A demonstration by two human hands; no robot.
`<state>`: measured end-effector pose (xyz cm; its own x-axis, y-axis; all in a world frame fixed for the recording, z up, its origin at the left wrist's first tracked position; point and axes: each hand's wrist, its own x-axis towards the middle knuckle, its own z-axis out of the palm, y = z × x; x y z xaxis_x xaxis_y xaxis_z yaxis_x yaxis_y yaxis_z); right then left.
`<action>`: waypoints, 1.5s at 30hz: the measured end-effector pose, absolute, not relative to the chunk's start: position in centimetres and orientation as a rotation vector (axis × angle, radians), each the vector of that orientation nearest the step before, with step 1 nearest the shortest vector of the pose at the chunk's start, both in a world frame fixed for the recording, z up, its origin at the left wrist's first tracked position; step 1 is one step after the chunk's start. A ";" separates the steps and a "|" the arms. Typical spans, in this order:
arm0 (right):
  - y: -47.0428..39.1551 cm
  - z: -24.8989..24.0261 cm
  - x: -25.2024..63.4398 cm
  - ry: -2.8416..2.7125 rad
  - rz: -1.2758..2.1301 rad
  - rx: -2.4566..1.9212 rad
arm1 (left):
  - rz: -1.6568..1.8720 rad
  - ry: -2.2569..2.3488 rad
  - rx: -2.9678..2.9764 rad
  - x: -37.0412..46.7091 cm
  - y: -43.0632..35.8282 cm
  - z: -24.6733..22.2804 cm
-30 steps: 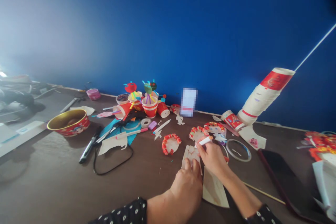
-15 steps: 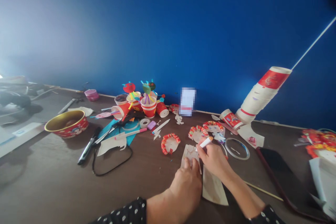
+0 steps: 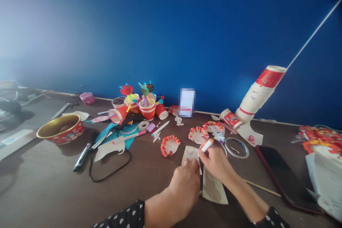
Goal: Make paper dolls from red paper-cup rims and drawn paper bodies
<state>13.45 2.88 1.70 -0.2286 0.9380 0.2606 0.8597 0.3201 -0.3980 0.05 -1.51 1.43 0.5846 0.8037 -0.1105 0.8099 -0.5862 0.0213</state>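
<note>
My left hand [image 3: 186, 181] lies on a pale strip of paper [image 3: 190, 152], its fingertips pressing the lower part flat to the table; the fingers are bent and partly spread. Faint lines show on the strip above those fingertips. A white marker [image 3: 206, 145] with an orange-brown end is pinched in my right hand [image 3: 216, 160], beside the strip's right edge. Its writing tip is too small to make out. Under my right wrist lies another pale paper piece [image 3: 214, 187]. Red-rimmed paper pieces [image 3: 170, 145] rest just beyond my hands.
At left are a gold-lined red bowl [image 3: 61, 129], a black marker [image 3: 84, 154] and scissors on blue paper. Decorated paper cups [image 3: 147, 109] stand at the back. To the right are a tape roll [image 3: 236, 148], a dark phone [image 3: 287, 178] and leaning stacked cups [image 3: 260, 91].
The whole view has shifted slightly, so the table's things appear further left. Both hands keep nearly the same pose on the strip and marker.
</note>
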 end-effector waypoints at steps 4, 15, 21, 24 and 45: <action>2.5 1.9 13.4 -2.144 0.250 -1.596 | -0.083 1.347 2.751 -0.3 -1.1 1.8; 1.5 2.9 13.5 -2.151 0.337 -1.523 | 0.028 1.298 2.672 -1.6 0.0 3.8; 1.2 3.0 13.4 -2.137 0.378 -1.514 | 0.083 1.275 2.665 -2.0 0.8 3.4; 1.1 3.2 13.4 -2.147 0.387 -1.506 | 0.097 1.272 2.667 -2.1 1.1 3.2; 1.2 2.5 13.6 -2.074 0.356 -1.584 | 0.184 1.274 2.592 -2.4 1.8 2.5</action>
